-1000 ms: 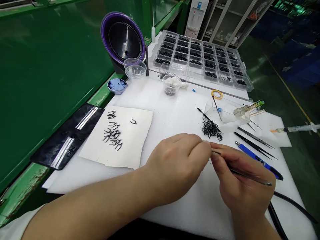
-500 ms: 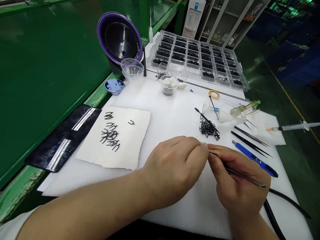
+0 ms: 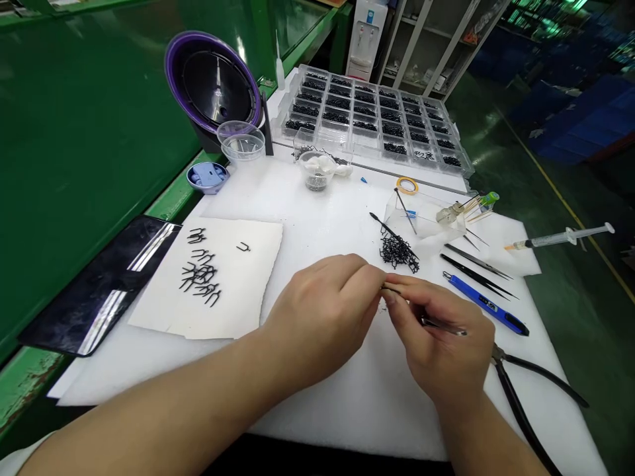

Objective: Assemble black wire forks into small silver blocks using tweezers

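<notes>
My left hand (image 3: 327, 317) is closed in a pinch, its fingertips meeting those of my right hand; whatever it pinches is hidden. In my right hand (image 3: 441, 330) lies a slim metal tool (image 3: 444, 325), its tip near the left fingertips. Just beyond the hands sits a pile of small black pieces (image 3: 398, 252), with a dark pointed tool (image 3: 384, 226) resting on it. To the left, a white sheet (image 3: 248, 291) bears several black forked pieces (image 3: 203, 272).
Tweezers (image 3: 476, 274), a blue pen-like tool (image 3: 489, 304) and black-handled pliers (image 3: 520, 396) lie at right, near a syringe (image 3: 560, 238). A compartment tray (image 3: 370, 142) stands behind, a purple-rimmed lamp-like device (image 3: 215, 86) back left, a dark glossy panel (image 3: 99, 284) left.
The camera view has shifted, so the table items appear further left. The tool in my right hand has turned and shows less of its length. Both hands remain together, and more of the pliers shows.
</notes>
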The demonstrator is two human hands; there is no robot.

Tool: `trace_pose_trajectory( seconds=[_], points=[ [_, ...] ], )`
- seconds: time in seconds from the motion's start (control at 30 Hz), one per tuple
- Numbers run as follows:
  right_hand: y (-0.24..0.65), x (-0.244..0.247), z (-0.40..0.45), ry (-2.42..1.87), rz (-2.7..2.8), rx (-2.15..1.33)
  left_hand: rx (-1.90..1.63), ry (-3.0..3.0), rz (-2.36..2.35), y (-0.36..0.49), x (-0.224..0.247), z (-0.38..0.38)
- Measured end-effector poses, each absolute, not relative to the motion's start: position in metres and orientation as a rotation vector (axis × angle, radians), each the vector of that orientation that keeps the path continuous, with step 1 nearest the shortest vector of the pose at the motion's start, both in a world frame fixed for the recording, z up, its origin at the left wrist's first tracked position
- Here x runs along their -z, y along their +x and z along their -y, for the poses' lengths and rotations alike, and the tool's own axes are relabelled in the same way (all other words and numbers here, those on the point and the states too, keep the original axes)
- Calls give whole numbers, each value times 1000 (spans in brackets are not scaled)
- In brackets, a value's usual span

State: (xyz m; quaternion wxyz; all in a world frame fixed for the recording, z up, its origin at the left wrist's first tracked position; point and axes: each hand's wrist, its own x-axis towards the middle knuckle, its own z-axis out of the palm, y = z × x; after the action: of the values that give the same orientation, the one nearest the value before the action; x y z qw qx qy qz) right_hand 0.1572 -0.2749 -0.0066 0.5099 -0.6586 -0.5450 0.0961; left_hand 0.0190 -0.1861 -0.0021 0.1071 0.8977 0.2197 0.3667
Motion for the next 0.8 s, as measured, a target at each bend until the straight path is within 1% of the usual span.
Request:
trace_pose_trajectory(
  seconds=[0.4,0.8],
  points=[
    [155,3,276,-1560,1309,-254,-1152,2633,-630,19,0,186],
    [154,4,278,-1569,1278,-258,-1117,2663,-622,16,-1,188]
  ],
)
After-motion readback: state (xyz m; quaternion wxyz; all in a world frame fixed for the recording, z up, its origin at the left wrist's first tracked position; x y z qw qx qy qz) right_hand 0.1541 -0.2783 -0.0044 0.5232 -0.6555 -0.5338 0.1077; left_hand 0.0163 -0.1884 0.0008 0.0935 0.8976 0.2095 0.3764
